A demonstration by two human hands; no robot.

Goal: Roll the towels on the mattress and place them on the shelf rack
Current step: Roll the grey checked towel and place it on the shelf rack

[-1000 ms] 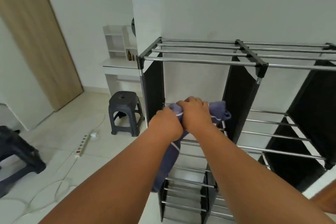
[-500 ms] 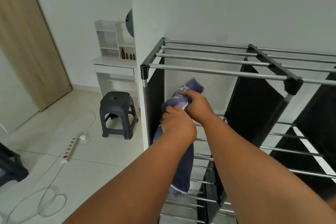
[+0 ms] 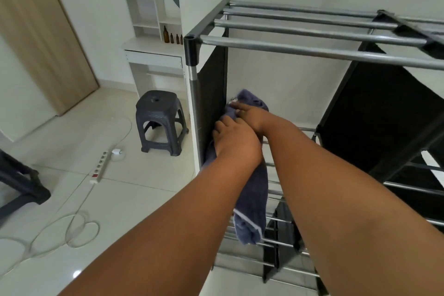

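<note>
Since a second ago the towel (image 3: 252, 190) has swung from lying crosswise in front of the middle black panel to standing nearly on end against the left side panel (image 3: 212, 94) of the shelf rack (image 3: 312, 49), and both hands have gone with it into the left compartment. The left hand (image 3: 234, 140) is closed around the towel's middle; the right hand (image 3: 251, 113) presses its upper end, fingers (image 3: 236, 105) laid flat rather than curled. The lower end hangs loose past the shelf bars (not much of a tight roll down there), so the placing step looks under way but unfinished: my guess is the bundle needs to be laid down on the bars, and the tail tucked in, before either hand lets go.

The rack is bare metal tubing with black fabric dividers, open-barred shelves at several levels, set against a white wall. No other towel shows on it. To the left the floor is pale tile, with a dark plastic stool (image 3: 159, 122), a white power strip (image 3: 100, 167) and a looping white cable (image 3: 72, 230). Behind the stool stands a white desk unit (image 3: 153, 49) carrying small brown bottles (image 3: 171, 37), and a wooden door (image 3: 43, 36) fills the far left.
</note>
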